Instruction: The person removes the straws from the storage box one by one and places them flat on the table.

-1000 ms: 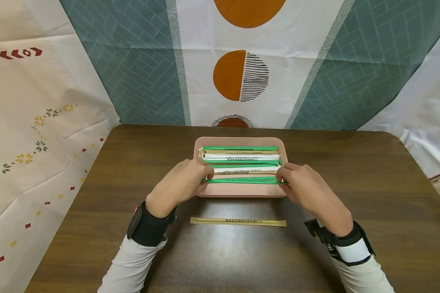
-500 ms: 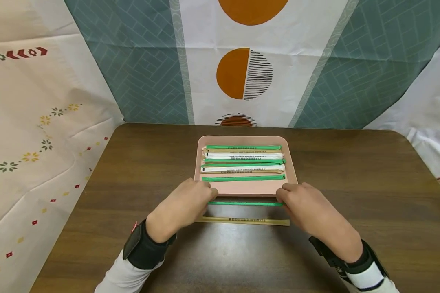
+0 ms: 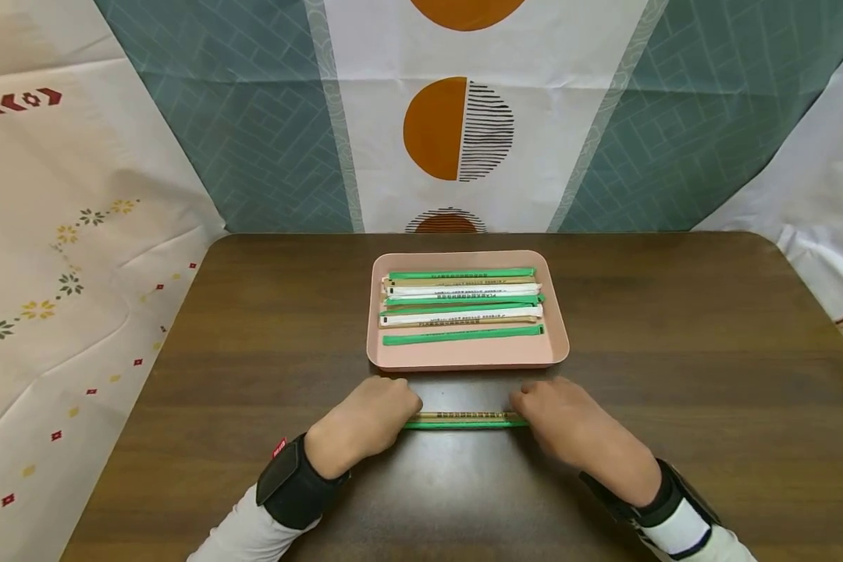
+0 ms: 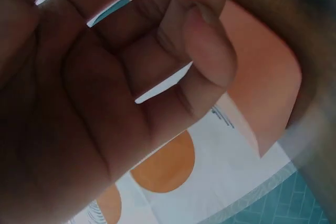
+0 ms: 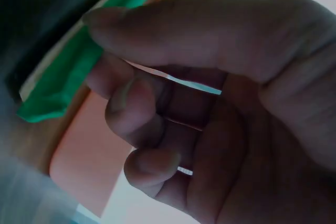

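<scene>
A green wrapped straw [image 3: 464, 425] lies level along the near side of a tan wrapped straw [image 3: 464, 415] on the table, in front of the tray. My left hand [image 3: 375, 414] pinches the green straw's left end, and my right hand [image 3: 558, 417] pinches its right end. In the right wrist view, thumb and forefinger meet on the green wrapper [image 5: 68, 77], with the tan one right behind it. The left wrist view shows curled fingers [image 4: 210, 40]; the straw is hidden there. Both straws' ends are covered by my hands in the head view.
Beyond my hands stands a shallow pink tray [image 3: 471, 359], holding several green, white and tan wrapped straws in rows. The brown wooden table [image 3: 639, 312] runs back to a patterned cloth [image 3: 569, 47] hanging behind it.
Both hands have lifted the green straw out of the tray's near side and brought it toward me, down beside the tan straw. The tray's other straws stay in place.
</scene>
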`<action>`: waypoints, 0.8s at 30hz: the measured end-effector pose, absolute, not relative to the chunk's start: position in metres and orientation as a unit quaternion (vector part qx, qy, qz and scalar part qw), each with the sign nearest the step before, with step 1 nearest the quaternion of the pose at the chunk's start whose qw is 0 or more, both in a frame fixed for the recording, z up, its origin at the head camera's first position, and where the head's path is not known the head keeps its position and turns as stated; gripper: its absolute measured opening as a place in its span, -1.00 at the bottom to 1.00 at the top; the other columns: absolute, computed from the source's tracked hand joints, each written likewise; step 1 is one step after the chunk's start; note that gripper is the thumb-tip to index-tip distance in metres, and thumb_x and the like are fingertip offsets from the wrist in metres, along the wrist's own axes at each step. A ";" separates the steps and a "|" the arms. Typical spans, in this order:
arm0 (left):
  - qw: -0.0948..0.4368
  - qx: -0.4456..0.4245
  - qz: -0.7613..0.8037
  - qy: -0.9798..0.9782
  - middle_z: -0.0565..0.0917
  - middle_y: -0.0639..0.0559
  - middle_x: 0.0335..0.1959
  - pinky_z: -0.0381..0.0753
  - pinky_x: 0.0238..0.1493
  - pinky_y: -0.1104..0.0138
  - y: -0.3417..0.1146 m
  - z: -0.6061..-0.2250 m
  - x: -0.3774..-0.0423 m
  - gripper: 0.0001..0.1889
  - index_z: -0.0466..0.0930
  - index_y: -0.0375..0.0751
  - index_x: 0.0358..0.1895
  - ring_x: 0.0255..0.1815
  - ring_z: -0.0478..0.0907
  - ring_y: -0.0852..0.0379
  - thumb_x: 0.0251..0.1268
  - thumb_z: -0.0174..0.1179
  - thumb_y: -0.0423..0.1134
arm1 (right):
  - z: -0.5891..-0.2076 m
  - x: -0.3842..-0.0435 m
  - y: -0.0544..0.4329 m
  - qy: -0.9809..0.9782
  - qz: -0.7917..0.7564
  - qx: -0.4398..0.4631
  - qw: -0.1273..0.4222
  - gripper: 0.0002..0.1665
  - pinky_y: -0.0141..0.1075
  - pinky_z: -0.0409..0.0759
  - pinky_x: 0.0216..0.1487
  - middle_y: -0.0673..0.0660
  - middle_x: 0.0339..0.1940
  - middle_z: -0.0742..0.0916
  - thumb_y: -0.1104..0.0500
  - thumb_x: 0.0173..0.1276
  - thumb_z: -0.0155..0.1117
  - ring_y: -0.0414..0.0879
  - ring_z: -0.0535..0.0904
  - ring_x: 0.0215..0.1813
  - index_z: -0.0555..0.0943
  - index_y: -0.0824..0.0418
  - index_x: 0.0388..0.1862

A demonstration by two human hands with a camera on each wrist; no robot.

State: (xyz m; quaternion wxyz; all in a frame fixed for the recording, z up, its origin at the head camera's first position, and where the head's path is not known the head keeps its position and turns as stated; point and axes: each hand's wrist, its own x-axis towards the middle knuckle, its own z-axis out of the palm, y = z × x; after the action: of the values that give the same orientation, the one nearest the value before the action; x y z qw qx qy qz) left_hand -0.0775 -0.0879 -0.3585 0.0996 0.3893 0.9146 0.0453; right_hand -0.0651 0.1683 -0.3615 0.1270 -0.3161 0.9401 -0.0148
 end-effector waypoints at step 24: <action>0.074 0.404 0.028 0.911 0.50 0.11 -0.68 0.44 -0.53 0.35 -0.081 -0.364 -0.080 -0.77 0.53 -0.11 -0.59 -0.62 0.46 0.23 0.06 0.42 -0.26 | -0.366 -0.063 0.158 0.946 -0.004 -0.303 0.115 -0.74 -0.16 0.49 -0.43 0.04 -0.54 0.57 0.41 0.04 0.46 -0.08 0.54 -0.47 0.55 0.18 -0.42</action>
State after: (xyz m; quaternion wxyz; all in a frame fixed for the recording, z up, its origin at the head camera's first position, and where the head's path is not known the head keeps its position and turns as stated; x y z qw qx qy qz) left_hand -0.0802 -0.0814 -0.3639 0.0739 0.4043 0.9112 0.0280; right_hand -0.0628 0.1584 -0.3663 0.1154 -0.3028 0.9460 -0.0038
